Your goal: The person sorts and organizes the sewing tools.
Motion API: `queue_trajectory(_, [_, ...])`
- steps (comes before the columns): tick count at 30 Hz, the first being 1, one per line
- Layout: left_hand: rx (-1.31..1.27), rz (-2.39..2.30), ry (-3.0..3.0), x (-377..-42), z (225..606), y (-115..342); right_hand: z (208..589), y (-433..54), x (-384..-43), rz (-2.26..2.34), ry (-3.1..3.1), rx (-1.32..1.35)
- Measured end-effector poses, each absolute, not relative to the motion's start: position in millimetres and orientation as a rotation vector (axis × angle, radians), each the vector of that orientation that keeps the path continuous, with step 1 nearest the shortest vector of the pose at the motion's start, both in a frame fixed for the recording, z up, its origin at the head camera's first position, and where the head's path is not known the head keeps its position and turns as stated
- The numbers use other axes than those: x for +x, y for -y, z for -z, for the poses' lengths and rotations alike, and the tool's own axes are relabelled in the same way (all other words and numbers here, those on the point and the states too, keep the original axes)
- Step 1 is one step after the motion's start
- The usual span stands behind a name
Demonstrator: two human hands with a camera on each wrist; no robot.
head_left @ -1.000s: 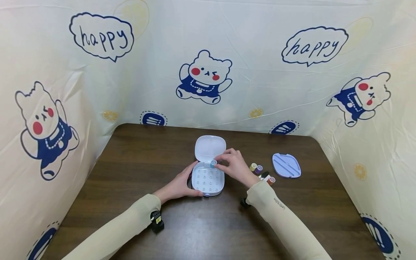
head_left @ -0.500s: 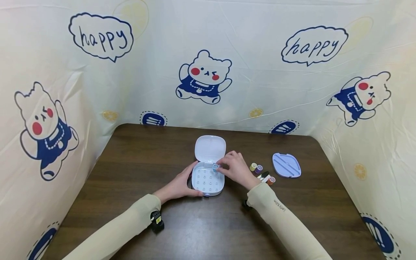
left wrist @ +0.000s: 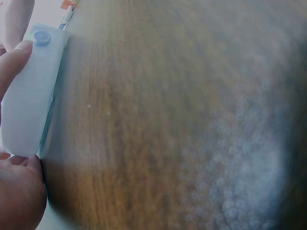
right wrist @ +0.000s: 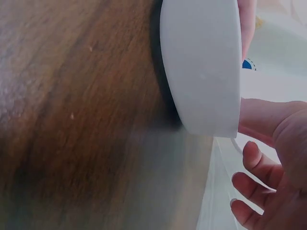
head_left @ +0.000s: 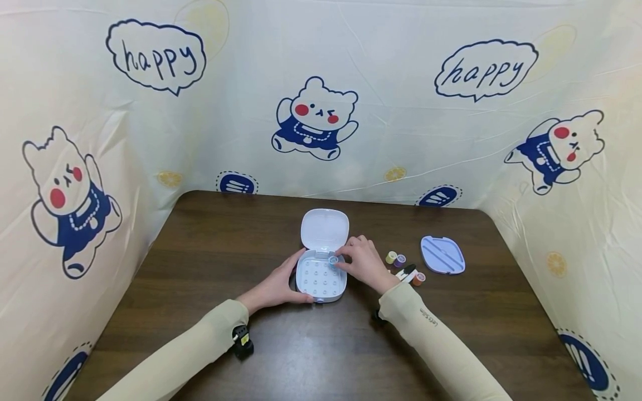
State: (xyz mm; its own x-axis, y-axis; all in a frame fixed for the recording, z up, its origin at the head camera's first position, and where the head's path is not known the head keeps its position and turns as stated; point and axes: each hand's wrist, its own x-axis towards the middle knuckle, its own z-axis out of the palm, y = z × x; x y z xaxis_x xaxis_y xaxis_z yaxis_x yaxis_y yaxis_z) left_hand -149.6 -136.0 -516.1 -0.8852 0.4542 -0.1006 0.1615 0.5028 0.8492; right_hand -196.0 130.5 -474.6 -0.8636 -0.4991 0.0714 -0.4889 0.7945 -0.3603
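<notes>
A small white box [head_left: 331,299] stands on the table with its lid [head_left: 325,229] raised at the back and rows of short pegs inside. My left hand [head_left: 275,285] grips its left side, thumb at the front near the latch [left wrist: 41,38]. Between thumb and fingertips, my right hand [head_left: 365,263] pinches a light blue thread spool [head_left: 333,260] at the back right of the peg rows. The right wrist view shows the box's side wall [right wrist: 204,62] and the right hand's [right wrist: 292,158] thumb passing behind the rim, which hides the spool there.
Right of the box lie a yellow spool [head_left: 391,257], a purple spool [head_left: 399,260] and an orange spool [head_left: 418,278]. A black-and-white item [head_left: 407,273] lies beside them, partly hidden by the right wrist. Farther right is a lilac ridged tray [head_left: 443,255]. Printed cloth [head_left: 391,128] surrounds the table.
My right hand has brought the blue spool slightly right and toward the front, lower over the peg rows. My left hand has kept its hold on the box.
</notes>
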Motion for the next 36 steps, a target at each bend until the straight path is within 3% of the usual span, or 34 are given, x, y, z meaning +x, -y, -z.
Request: queue_trajectory(36, [0.521, -1.339, -2.419, -150.1, 516.8, 136.0, 468.6, -126.4, -193.0, 0.382, -2.963, -0.888])
